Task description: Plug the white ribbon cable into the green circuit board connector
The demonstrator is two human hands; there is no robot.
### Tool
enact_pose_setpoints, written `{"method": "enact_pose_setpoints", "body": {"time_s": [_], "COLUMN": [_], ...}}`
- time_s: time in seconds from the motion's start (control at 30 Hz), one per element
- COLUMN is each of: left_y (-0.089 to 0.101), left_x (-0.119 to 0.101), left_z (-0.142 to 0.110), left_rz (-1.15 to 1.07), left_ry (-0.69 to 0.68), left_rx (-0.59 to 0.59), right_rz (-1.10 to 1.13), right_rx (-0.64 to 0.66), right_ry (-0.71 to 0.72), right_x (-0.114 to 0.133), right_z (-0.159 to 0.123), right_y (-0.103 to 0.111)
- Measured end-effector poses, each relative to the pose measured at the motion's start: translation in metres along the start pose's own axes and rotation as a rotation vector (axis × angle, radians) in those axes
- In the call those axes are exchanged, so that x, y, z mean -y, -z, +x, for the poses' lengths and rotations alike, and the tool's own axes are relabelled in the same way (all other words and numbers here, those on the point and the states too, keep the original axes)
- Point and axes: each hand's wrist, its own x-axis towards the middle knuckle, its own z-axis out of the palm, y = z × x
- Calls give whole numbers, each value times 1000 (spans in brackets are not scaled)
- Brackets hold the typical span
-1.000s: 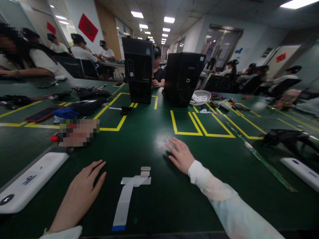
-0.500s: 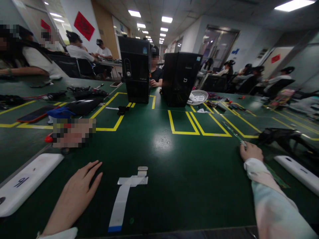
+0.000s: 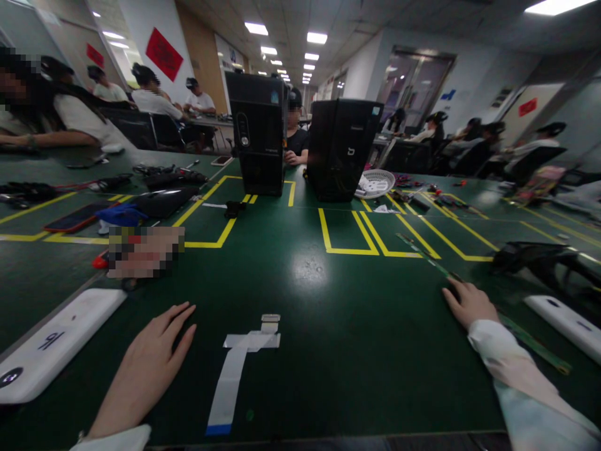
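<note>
Near the front of the table, a white ribbon cable lies beside the left hand, its thumb spread from its fingers, holding nothing. On the right, the right hand is at the middle of a long green circuit strip; whether it pinches, I cannot tell. Handling something so slender likely calls for even support. A white casing and black frame crowd its right side; farther off stand two computer towers.
</note>
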Motion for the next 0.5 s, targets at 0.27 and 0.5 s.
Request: {"method": "enact_pose_setpoints", "body": {"time_s": [0.27,0.5], "left_y": [0,1], "left_x": [2,-1], "left_z": [-1,-1], "left_rz": [14,13], "left_ry": [7,-13], "left_rx": [4,-14], "right_rz": [250,126], "right_rx": [12,-158], "right_ry": [321,-197], "right_x": [-8,-36], "right_z": [-60,-83], "right_y": [10,14]}}
